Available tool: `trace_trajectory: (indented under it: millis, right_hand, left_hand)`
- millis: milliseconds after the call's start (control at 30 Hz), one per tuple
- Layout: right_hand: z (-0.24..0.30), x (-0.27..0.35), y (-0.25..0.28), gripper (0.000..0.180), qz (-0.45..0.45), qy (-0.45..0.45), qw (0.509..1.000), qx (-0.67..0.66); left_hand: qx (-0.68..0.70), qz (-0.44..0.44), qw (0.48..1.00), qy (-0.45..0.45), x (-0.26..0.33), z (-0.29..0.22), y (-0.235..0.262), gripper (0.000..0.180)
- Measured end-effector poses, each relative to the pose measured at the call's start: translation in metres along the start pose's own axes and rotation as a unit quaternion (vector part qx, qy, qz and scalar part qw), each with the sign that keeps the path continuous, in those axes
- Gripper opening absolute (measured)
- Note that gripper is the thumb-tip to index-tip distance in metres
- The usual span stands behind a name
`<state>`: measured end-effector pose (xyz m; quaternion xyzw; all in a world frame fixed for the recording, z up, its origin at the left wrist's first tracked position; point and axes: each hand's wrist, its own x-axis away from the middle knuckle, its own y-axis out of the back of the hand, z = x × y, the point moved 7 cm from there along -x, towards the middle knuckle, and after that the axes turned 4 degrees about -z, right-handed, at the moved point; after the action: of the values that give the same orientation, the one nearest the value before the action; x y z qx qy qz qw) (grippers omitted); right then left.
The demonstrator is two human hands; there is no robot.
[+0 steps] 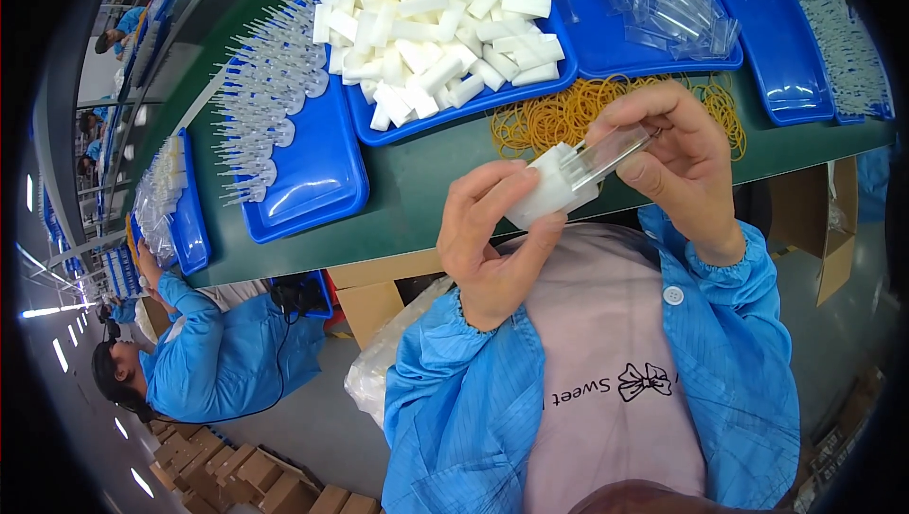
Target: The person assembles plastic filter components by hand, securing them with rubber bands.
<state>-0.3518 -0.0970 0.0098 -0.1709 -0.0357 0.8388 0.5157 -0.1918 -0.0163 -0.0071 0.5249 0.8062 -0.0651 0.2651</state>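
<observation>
My left hand (494,247) is closed round a white block-like piece (549,190), thumb below and fingers above. A clear, flat plastic sleeve (614,152) sticks out from the piece's upper right end. Between thumb and fingertips, my right hand (684,159) pinches the sleeve's far end. The two parts meet in front of my chest, tilted up to the right. How deep the sleeve sits in or over the white piece I cannot tell. Just beyond my hands lies a heap of yellow-brown rubber bands (549,120) on the green table (407,202).
Blue trays line the table's far side: one with white blocks (426,31), another with clear plastic sleeves (663,8). White spiky plastic parts (270,88) fill a left tray; similar ones (838,36) lie far right. At left works a person in blue (227,353). Cardboard boxes (260,476) stand on the floor.
</observation>
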Motion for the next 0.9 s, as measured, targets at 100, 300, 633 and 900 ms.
trace_trajectory:
  millis: [100,300,633,900]
  right_hand:
    - [-0.002,0.001,0.002,0.029,-0.001,0.015,1.0,0.018]
    - [-0.006,0.0,0.01,0.029,-0.005,0.029,0.998,0.046]
    - [-0.02,-0.002,0.026,0.03,-0.046,0.037,0.984,0.169]
    - [-0.02,-0.006,0.019,0.036,-0.021,0.013,0.971,0.236]
  left_hand:
    - [-0.012,-0.002,1.0,-0.011,0.0,-0.002,0.001,0.042]
    - [-0.018,0.014,1.0,-0.007,-0.002,-0.001,-0.003,0.042]
    - [-0.028,0.039,0.999,0.015,0.0,0.002,-0.01,0.04]
    - [-0.133,0.041,0.988,-0.068,0.0,-0.005,-0.011,0.038]
